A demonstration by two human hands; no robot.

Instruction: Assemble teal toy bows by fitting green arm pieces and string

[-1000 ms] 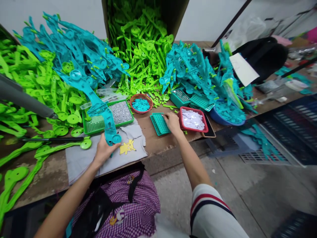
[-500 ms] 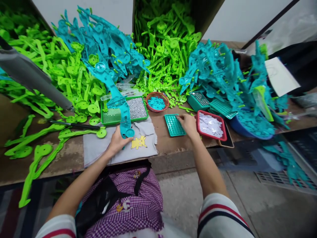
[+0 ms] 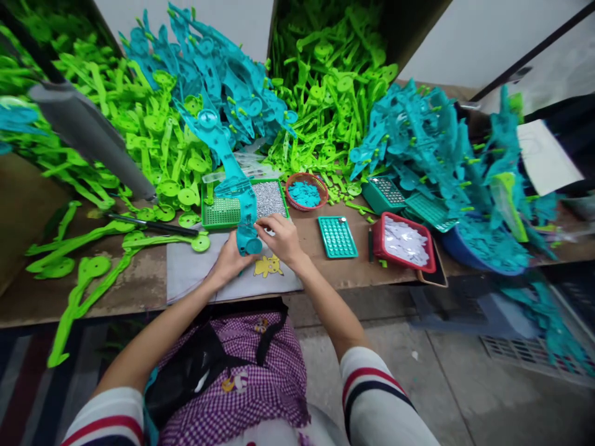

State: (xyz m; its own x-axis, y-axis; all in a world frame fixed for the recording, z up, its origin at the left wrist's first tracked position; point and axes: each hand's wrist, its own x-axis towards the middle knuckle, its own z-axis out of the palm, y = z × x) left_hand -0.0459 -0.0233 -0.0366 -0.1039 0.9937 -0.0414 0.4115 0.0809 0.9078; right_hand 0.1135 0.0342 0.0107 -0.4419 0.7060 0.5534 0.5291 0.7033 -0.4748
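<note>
My left hand [image 3: 229, 260] is wrapped round the lower end of a long blue plastic part [image 3: 227, 164], which reaches up and left over a green tray [image 3: 218, 216] of small metal pieces. My right hand [image 3: 281, 238] is closed in a pinch at the right side of the same end; what its fingertips hold is too small to make out. Below both hands lies a grey cloth [image 3: 186, 263] with a yellow figure. To the right sits a small teal tray [image 3: 337, 238] with rows of pockets and one shiny piece near its top right corner.
Heaps of green parts [image 3: 325, 118] and blue parts [image 3: 409, 136] fill the back. A grey tool [image 3: 93, 136] leans in at the left. A red basket [image 3: 432, 254] of white pieces, a round basket [image 3: 324, 197] and a blue bowl [image 3: 458, 248] stand at the right.
My right hand has moved left from the small teal tray to the lower end of the blue part. My left hand still holds that part. The view has shifted slightly.
</note>
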